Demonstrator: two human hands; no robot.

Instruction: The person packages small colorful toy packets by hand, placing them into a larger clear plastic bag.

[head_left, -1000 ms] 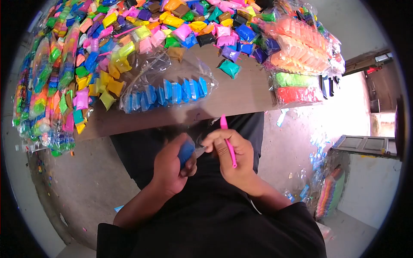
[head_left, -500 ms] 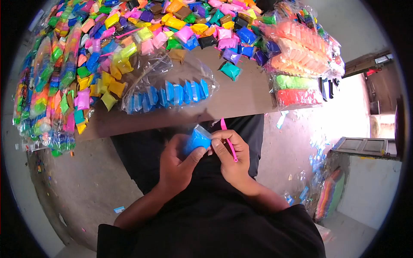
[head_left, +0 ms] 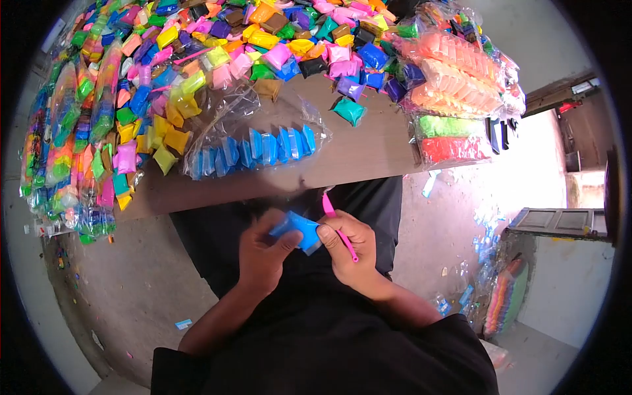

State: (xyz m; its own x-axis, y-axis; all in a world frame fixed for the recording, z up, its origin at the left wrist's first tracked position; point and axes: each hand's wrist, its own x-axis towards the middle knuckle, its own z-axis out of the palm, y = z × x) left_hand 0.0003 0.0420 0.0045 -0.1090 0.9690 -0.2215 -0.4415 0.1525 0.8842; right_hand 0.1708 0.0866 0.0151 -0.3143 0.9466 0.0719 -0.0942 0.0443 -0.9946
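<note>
A small blue clay packet [head_left: 299, 230] is held over my lap, tilted, with a clear plastic edge at its lower end. My left hand [head_left: 262, 253] grips its left side, thumb on top. At its right end, the thumb and fingers of my right hand [head_left: 352, 247] pinch the packet. A pink plastic knife [head_left: 341, 230] also lies in my right hand, its tip pointing up towards the table edge. Beyond my hands, a clear plastic bag [head_left: 253, 150] with several upright blue packets in it lies on the table.
A big heap of coloured packets [head_left: 263, 39] covers the back of the brown table [head_left: 368, 148]. Bags of colourful packets [head_left: 66, 151] fill the left end. Stacked bags of peach packets [head_left: 454, 72] stand right, above green and red ones. Wrapper scraps [head_left: 487, 237] litter the floor.
The blue packet has turned from upright to lying tilted, its clear edge now facing down. Both hands have shifted slightly, and the pink knife has moved a little left and down.
</note>
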